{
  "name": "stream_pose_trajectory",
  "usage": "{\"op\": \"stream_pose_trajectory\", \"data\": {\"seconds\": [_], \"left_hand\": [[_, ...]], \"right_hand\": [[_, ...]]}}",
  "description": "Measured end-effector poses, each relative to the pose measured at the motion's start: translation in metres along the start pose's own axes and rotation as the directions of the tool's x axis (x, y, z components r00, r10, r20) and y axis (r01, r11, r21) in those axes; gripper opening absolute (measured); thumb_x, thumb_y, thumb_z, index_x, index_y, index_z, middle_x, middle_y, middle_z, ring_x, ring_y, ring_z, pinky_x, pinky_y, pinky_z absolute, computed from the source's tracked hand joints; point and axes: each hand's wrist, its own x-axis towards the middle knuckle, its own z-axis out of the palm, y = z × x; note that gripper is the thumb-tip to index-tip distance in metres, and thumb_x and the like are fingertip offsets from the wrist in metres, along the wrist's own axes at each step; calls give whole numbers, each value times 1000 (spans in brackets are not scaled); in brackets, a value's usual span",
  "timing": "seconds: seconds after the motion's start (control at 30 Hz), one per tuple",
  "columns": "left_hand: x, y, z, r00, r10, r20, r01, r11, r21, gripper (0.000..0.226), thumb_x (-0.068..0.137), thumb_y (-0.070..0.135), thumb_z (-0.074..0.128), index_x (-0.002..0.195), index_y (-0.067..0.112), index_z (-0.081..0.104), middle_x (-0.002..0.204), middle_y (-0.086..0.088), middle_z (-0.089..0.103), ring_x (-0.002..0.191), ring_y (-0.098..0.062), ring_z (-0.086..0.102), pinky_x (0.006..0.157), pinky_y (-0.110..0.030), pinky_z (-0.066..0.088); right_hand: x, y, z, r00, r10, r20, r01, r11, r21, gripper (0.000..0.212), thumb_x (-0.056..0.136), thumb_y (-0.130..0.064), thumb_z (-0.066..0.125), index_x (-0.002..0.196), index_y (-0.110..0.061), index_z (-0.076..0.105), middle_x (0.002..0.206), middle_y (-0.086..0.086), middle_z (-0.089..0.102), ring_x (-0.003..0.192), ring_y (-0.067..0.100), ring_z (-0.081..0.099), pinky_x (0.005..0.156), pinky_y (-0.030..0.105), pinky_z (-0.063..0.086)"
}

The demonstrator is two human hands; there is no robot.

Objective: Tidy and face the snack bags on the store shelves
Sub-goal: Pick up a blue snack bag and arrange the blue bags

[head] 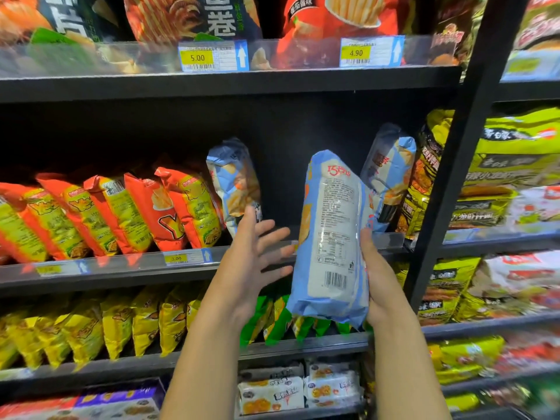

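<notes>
My right hand (377, 277) grips a light blue snack bag (331, 234) by its right edge, holding it upright in front of the middle shelf with its printed back and barcode facing me. My left hand (256, 253) hovers just left of the bag with fingers spread and straight, holding nothing. Two more light blue bags stand on the middle shelf (288, 247): one (235, 183) just above my left hand, another (389, 174) behind and to the right of the held bag. A dark gap lies between them.
Orange and yellow bags (121, 213) lean in a row on the left of the middle shelf. Yellow bags (91, 325) and green bags (272, 316) fill the shelf below. A black upright post (454, 177) divides off the right bay of yellow-green packs (515, 165).
</notes>
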Motion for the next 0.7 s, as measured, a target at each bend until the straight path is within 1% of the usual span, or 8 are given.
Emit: {"op": "stream_pose_trajectory", "data": {"seconds": [0.13, 0.23, 0.33, 0.43, 0.47, 0.57, 0.63, 0.7], "left_hand": [[-1, 3, 1, 1000, -12, 12, 12, 1000, -27, 86, 77, 78, 51, 140, 19, 59, 123, -2, 78, 111, -24, 76, 96, -53, 58], [-1, 2, 5, 996, -25, 89, 20, 999, 48, 75, 81, 77, 50, 135, 28, 65, 114, 8, 80, 103, -11, 77, 97, -47, 56], [3, -7, 13, 989, -21, 149, -12, 976, 218, 46, 96, 72, 52, 118, 40, 76, 111, 16, 79, 102, -3, 75, 97, -41, 55], [17, -28, 16, 997, 54, 46, -67, 927, 369, 72, 74, 87, 67, 130, 43, 64, 123, 17, 75, 115, -12, 72, 104, -49, 55], [22, -36, 12, 997, 72, -2, -66, 922, 382, 78, 69, 90, 69, 130, 42, 64, 122, 15, 76, 114, -14, 73, 104, -51, 56], [25, -38, 7, 1000, 18, 3, -18, 978, 206, 74, 74, 76, 79, 133, 34, 66, 123, 2, 78, 113, -26, 75, 103, -55, 56], [27, -37, 2, 997, -72, 37, 72, 997, -3, 61, 84, 58, 71, 136, 25, 67, 123, -7, 78, 111, -28, 76, 96, -49, 59], [27, -37, -2, 986, -146, 84, 159, 969, -186, 59, 87, 55, 65, 134, 20, 69, 123, -12, 77, 104, -27, 78, 85, -42, 63]], "right_hand": [[-1, 7, -6, 999, 33, 8, -33, 999, 38, 66, 88, -55, 59, 139, -14, 63, 133, 18, 70, 117, 33, 71, 93, 52, 61], [0, 7, -6, 999, -46, 15, 47, 992, -115, 59, 89, -51, 62, 138, -19, 63, 131, 13, 72, 120, 32, 70, 104, 56, 53], [-1, 9, 4, 988, -152, 13, 148, 930, -336, 47, 90, -51, 64, 129, -25, 67, 119, 4, 78, 111, 25, 75, 100, 51, 57], [-1, 11, 15, 981, -192, 21, 175, 841, -511, 40, 98, -56, 57, 118, -23, 69, 93, -11, 80, 84, 10, 76, 73, 30, 62], [0, 10, 16, 987, -158, 32, 152, 847, -510, 45, 99, -60, 51, 119, -23, 69, 91, -11, 80, 82, 10, 76, 73, 29, 61], [1, 1, 13, 996, -91, 14, 87, 881, -465, 63, 97, -73, 33, 125, -31, 70, 110, 1, 80, 103, 21, 77, 95, 47, 58], [1, -7, 7, 994, -109, 6, 102, 906, -410, 75, 90, -78, 28, 128, -28, 69, 114, 5, 79, 102, 22, 76, 90, 44, 57], [0, -13, 2, 993, -114, 29, 117, 941, -316, 85, 84, -78, 29, 131, -18, 66, 116, 13, 77, 91, 24, 74, 77, 39, 58]]}}
